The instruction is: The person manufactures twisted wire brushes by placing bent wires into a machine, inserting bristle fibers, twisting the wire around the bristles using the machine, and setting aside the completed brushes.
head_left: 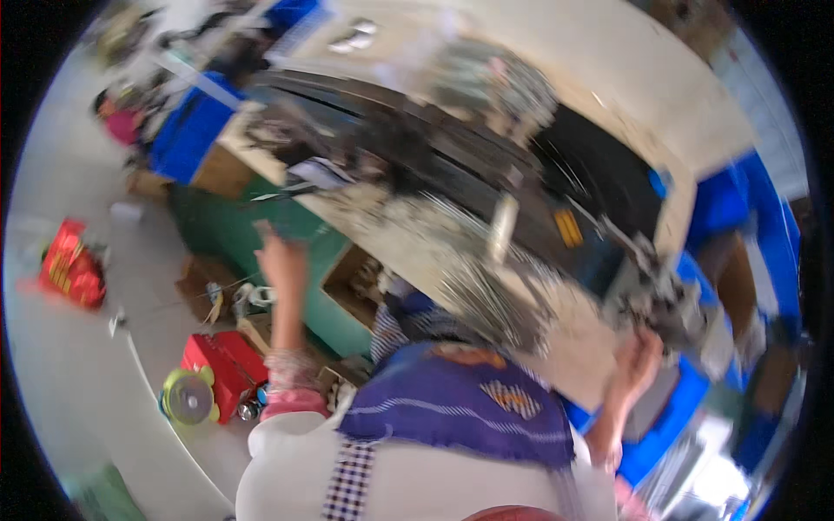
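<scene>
My left hand (283, 260) is raised over the green surface beside the workbench, with at least one finger stretched out and no held thing visible. Motion smears its other fingers. My right hand (639, 358) is at the right end of the bench, close to a blurred grey machine part (669, 304). Its fingers look bent, but blur hides whether they hold anything. Between my hands, a bundle of thin metal rods (491, 300) lies on the bench's near edge. Behind it runs a long dark machine (460, 178), with a pale cylindrical piece (502, 227) standing out on it.
A cardboard box (347, 282) with pale pieces stands below the bench. Left on the floor are a red box (221, 369), a small green fan (188, 395) and a red bag (76, 269). Blue bins stand at far left (191, 126) and right (721, 208).
</scene>
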`<state>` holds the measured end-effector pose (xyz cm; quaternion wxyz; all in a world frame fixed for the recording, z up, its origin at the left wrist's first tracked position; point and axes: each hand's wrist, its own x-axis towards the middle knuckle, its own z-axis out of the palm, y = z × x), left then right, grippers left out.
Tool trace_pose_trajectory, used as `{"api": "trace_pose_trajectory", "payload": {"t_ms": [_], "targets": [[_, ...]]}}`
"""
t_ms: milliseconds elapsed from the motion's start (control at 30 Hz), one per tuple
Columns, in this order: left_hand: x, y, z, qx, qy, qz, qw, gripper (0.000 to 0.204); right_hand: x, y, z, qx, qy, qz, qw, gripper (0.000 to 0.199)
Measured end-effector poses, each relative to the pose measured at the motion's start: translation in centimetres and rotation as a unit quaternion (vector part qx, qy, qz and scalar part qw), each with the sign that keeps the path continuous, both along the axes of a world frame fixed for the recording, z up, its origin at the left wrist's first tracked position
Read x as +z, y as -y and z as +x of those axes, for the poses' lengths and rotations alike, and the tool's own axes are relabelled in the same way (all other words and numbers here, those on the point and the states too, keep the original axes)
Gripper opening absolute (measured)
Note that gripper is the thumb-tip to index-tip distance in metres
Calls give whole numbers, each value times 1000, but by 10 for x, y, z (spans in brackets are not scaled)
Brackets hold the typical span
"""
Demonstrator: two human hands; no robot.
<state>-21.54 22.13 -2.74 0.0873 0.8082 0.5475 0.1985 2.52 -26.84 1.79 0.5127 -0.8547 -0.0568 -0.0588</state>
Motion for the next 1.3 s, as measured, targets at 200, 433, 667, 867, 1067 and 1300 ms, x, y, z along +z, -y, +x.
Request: {"api": "trace_pose_trajectory", "payload": {"t_ms": [200,433,667,867,1067,1300], "targets": [[110,185,126,-552,159,-154,804,75,70,-51,14,247,116,-13,962,1],[94,191,131,-569,249,-326,713,21,112,-104,31,305,161,-38,938,21],[35,215,175,-421,388,-543,614,24,94,-119,83,352,275,-163,879,22],[114,224,190,-302,422,-778,353,17,75,-124,90,354,324,-231,846,21],[113,109,159,-93,541,-835,39,18,73,-129,88,407,312,-230,827,9],[84,117,97,-440,235,-531,685,18,97,-171,129,401,188,-333,832,5]]}}
